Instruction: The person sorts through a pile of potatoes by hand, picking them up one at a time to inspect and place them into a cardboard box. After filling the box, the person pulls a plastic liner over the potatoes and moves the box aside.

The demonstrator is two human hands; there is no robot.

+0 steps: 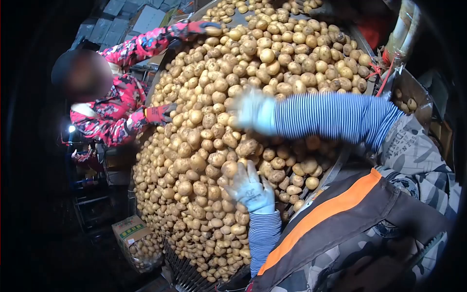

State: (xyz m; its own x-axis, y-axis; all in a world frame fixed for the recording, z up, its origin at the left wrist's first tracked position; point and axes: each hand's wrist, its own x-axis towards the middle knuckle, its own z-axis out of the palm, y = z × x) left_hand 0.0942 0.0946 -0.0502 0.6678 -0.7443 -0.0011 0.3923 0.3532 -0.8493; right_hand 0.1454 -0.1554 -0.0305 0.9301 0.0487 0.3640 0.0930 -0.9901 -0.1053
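Observation:
A large heap of potatoes (199, 160) fills the middle of the view. My left hand (252, 189), in a pale glove with a blue striped cuff, lies on the heap with its fingers spread, touching potatoes and gripping none that I can see. Above it, my right hand (254, 112) in a similar glove is over the heap, smeared by motion; its fingers and anything in them cannot be made out. Slatted metal shows beneath the potatoes near the heap's lower right edge.
Across the heap at the left, a co-worker (131, 92) in a pink patterned jacket reaches both gloved hands onto the potatoes. A cardboard box (131, 231) with potatoes stands at the lower left. A pole (404, 31) with red ties rises at the upper right.

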